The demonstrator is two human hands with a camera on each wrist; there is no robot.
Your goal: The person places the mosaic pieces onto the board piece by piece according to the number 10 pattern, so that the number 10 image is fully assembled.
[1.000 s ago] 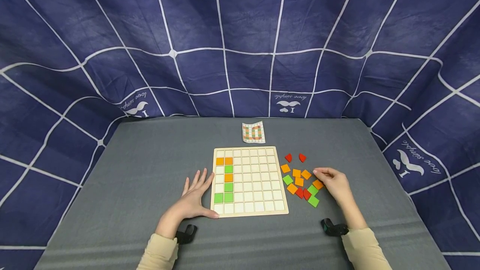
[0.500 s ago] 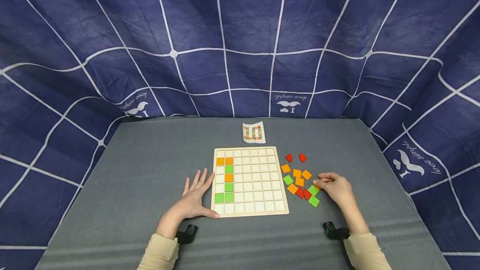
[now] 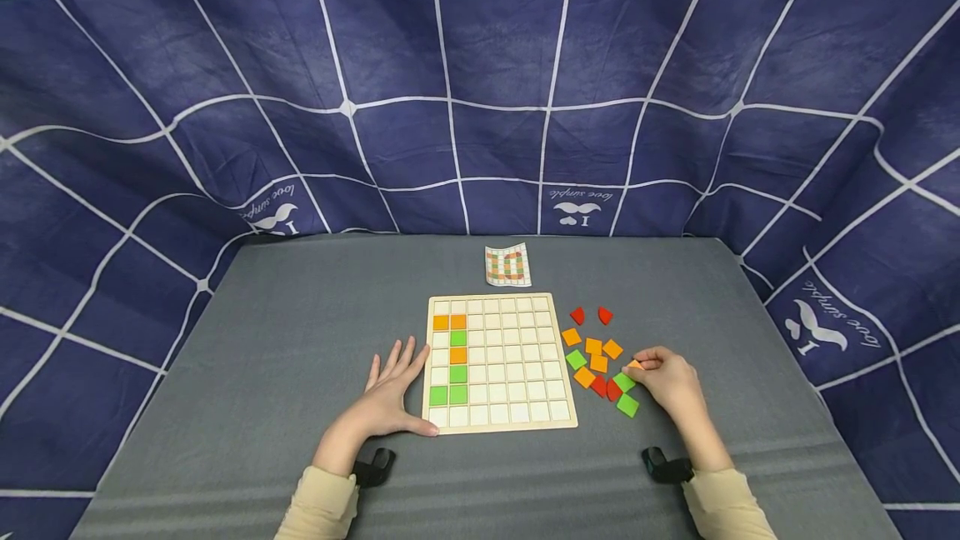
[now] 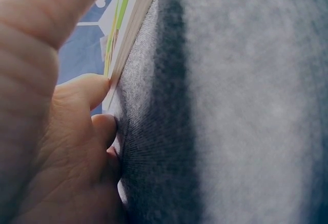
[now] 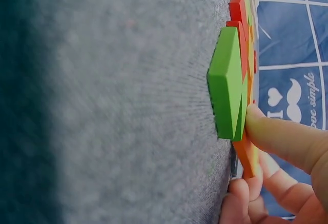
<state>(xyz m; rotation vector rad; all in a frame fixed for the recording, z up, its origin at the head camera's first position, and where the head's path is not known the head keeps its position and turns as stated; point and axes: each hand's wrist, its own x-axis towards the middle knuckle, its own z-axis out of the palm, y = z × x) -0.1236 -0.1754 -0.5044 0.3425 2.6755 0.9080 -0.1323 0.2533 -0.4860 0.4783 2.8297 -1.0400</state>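
Observation:
My left hand (image 3: 386, 401) is spread along the left edge of a wooden grid board (image 3: 517, 365), its thumb on the front left corner. In the left wrist view, fingers (image 4: 87, 90) touch the board's side (image 4: 134, 26). Orange tiles (image 3: 448, 322) and green tiles (image 3: 447, 395) fill several cells in the two left columns. To the right of the board, my right hand (image 3: 670, 382) pinches an orange square tile (image 5: 247, 157) between thumb and fingers, beside a green tile (image 5: 225, 85). The fingers partly cover the orange tile.
Loose orange tiles (image 3: 597, 363), green tiles (image 3: 627, 405) and red curved pieces (image 3: 604, 316) lie scattered between the board and my right hand. Behind the board lies a small pattern card (image 3: 507, 265). A blue checked curtain (image 3: 495, 140) hangs around the grey table (image 3: 322, 290).
My right hand has come down onto the orange tile at the pile's right side and now pinches it. The green tiles beside it shifted slightly. My left hand stays put.

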